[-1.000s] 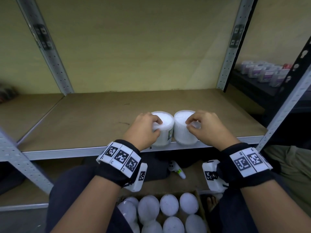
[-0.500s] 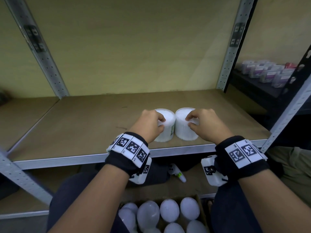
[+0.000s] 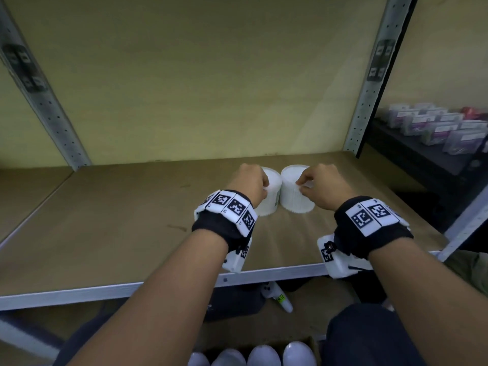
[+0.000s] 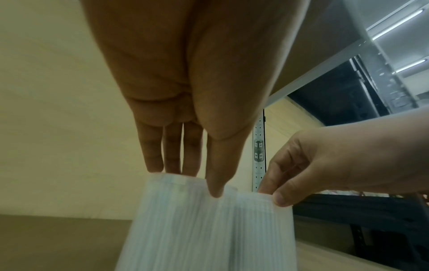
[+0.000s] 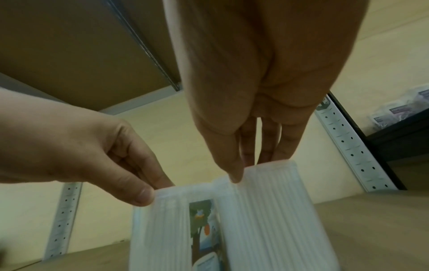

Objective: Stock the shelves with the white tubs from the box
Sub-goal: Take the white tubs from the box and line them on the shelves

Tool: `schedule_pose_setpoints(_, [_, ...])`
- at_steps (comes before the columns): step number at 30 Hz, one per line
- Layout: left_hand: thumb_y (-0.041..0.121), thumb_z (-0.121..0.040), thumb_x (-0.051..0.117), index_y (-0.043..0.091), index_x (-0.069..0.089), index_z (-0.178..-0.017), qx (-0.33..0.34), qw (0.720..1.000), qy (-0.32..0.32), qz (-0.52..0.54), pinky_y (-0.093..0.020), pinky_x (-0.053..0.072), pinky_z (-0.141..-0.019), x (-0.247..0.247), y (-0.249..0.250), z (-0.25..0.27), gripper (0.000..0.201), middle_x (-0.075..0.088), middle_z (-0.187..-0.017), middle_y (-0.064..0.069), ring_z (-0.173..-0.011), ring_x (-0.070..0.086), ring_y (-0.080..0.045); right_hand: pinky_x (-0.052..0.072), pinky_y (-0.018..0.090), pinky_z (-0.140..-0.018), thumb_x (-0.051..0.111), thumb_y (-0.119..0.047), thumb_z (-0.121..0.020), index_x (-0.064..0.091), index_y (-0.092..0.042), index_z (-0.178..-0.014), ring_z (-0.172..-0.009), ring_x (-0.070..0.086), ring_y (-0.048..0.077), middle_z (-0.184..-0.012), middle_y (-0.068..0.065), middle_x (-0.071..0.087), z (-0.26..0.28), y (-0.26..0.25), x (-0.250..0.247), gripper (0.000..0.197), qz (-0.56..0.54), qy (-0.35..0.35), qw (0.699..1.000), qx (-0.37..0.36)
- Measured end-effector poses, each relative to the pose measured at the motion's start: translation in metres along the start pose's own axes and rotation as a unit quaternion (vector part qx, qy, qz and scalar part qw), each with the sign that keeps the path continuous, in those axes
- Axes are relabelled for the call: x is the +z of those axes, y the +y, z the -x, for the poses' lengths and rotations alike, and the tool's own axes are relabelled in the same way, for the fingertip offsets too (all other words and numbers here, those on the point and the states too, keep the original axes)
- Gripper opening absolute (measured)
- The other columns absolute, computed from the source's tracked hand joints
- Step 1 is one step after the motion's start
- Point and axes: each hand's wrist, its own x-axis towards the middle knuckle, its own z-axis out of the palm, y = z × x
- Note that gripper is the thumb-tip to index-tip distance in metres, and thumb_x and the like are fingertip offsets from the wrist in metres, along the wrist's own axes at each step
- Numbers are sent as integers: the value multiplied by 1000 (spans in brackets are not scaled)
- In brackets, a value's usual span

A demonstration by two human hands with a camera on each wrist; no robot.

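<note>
Two ribbed white tubs stand upright and side by side, touching, halfway back on the brown shelf board [image 3: 105, 233]. My left hand [image 3: 260, 187] pinches the top rim of the left tub [image 3: 273, 199], thumb in front and fingers behind. My right hand [image 3: 302, 184] pinches the rim of the right tub [image 3: 293, 199] the same way. The left wrist view shows the left hand's fingers [image 4: 171, 155] on the left tub [image 4: 176, 220]. In the right wrist view the right tub [image 5: 274, 210] stands beside the left tub [image 5: 162, 229], which carries a picture label.
Several more white tubs [image 3: 264, 356] fill a cardboard box at my knees. The shelf's metal front edge [image 3: 158, 287] runs below my wrists, with grey uprights [image 3: 47, 101] on either side. A white bottle [image 3: 280, 299] lies on the lower level. Packets [image 3: 435, 125] fill a dark shelf at right.
Both hands have carried the two tubs from the shelf's front edge back to mid-depth, keeping them side by side. The grips are unchanged.
</note>
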Motion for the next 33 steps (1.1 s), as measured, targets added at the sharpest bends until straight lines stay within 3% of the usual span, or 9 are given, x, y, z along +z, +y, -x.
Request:
schedule_pose_setpoints(4, [12,-88,62,14,71,-102,0,1000,-11,-12,-29,48,-95,0,6,-35,17,63,-112,-13,-101,62,-24,45,23,-80,59,-9,-90,72,-9,-108,-104,65,25,-118,9,67,-35,10,0,22,-1,-4,1000,10])
schedule_pose_setpoints(8, [14,-89,63,9,67,-118,-3,1000,-17,-3,-28,47,-94,3,8,-73,29,56,-130,-13,-112,61,-28,48,26,-83,62,-8,-89,73,-7,-104,-102,65,26,-117,10,67,-69,18,-3,19,0,4,1000,6])
schedule_pose_setpoints(15, [8,-84,64,8,73,-105,-3,1000,5,-1,-33,52,-92,14,9,-131,23,64,-109,-12,-105,63,-33,48,28,-86,60,-8,-90,73,-8,-106,-106,63,28,-120,10,65,-124,31,-4,21,8,14,1000,14])
schedule_pose_setpoints(19, [6,-85,62,13,73,-97,-9,1000,19,10,-32,50,-93,18,9,-154,17,63,-109,-11,-106,62,-32,50,31,-91,59,-9,-90,72,-9,-106,-106,62,28,-121,10,64,-148,37,-2,21,6,21,1000,21])
schedule_pose_setpoints(24, [11,-88,62,10,68,-117,-12,999,35,36,-32,47,-98,21,8,-175,30,60,-126,-16,-112,60,-31,51,34,-94,57,-9,-91,72,-10,-107,-106,62,31,-122,11,62,-168,43,-1,22,3,29,999,25])
schedule_pose_setpoints(33, [8,-86,64,6,71,-110,-10,998,51,28,-29,49,-92,26,9,-188,25,68,-109,-11,-110,63,-29,49,33,-94,59,-12,-90,71,-9,-106,-108,61,29,-120,10,64,-181,53,4,20,-14,43,999,10])
